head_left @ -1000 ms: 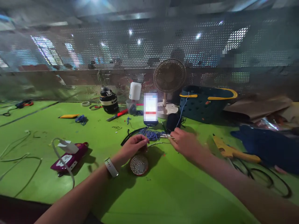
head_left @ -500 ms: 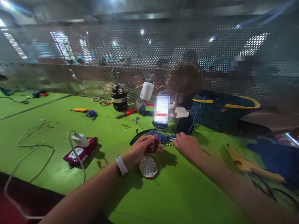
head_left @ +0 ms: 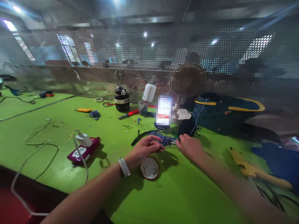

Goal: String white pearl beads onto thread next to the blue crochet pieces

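Note:
My left hand, a white band at its wrist, is closed in a pinch at one end of a thin beaded string. At its other end my right hand is closed, with the fingers bent around the string and partly hiding it. A small round dish of pearl-like beads sits on the green table just below my left hand. Right behind my fingers lies a bundle of blue cord, with white tips beside my right fingertips. A black strap is to its left.
A phone stands before a fan. To the right are a dark blue basket and a yellow-handled tool. A purple power bank with a white cable, a black jug and a yellow cutter are on the left.
The view has shifted slightly, so the scene sits further right. My left fingers have turned and drawn together into a flatter pinch. My right hand stays by the cord bundle.

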The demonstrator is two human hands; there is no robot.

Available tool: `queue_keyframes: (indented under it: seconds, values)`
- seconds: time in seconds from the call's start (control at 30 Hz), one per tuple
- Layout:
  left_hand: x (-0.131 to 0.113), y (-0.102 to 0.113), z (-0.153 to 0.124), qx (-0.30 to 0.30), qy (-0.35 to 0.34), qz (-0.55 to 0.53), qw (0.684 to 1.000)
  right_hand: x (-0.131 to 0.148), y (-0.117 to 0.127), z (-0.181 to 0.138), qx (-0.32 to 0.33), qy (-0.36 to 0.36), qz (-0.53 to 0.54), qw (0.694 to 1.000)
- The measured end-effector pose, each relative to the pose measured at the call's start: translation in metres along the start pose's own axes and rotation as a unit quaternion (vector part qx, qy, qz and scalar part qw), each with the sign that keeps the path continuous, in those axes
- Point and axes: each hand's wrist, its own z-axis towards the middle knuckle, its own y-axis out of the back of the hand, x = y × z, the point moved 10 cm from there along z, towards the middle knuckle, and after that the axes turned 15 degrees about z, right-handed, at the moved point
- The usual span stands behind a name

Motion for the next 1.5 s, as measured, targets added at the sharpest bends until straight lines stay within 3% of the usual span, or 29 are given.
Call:
queue_keyframes:
  seconds: [0.23, 0.53, 0.7, 0.8, 0.9, 1.0, 1.2, 1.5]
  values:
    - [-0.001, 0.002, 0.001, -0.012, -0.01, 0.015, 1.0, -0.005, 0.001, 0.009, -0.01, -0.003, 0.04, 0.999]
    - [-0.002, 0.006, 0.0, -0.031, -0.011, 0.036, 0.999, -0.004, 0.029, -0.013, -0.063, 0.009, 0.128, 0.99]
    - [0.001, 0.009, 0.001, -0.047, 0.002, 0.019, 0.999, -0.012, 0.05, -0.036, -0.109, 0.023, 0.218, 0.97]
    - [0.004, 0.012, 0.002, -0.06, 0.002, 0.01, 0.998, -0.028, 0.062, -0.05, -0.153, -0.01, 0.341, 0.928]
    - [0.005, 0.016, 0.004, -0.07, -0.009, 0.002, 0.997, -0.045, 0.056, -0.06, -0.153, -0.064, 0.443, 0.881]
    - [0.007, 0.023, 0.004, -0.091, -0.008, -0.01, 0.996, -0.053, 0.044, -0.066, -0.133, -0.088, 0.482, 0.862]
    - [0.005, 0.026, 0.003, -0.108, -0.009, -0.023, 0.994, -0.052, 0.027, -0.065, -0.095, -0.076, 0.496, 0.86]
    - [0.002, 0.024, 0.001, -0.108, -0.012, -0.009, 0.994, -0.051, 0.025, -0.064, -0.083, -0.067, 0.514, 0.851]
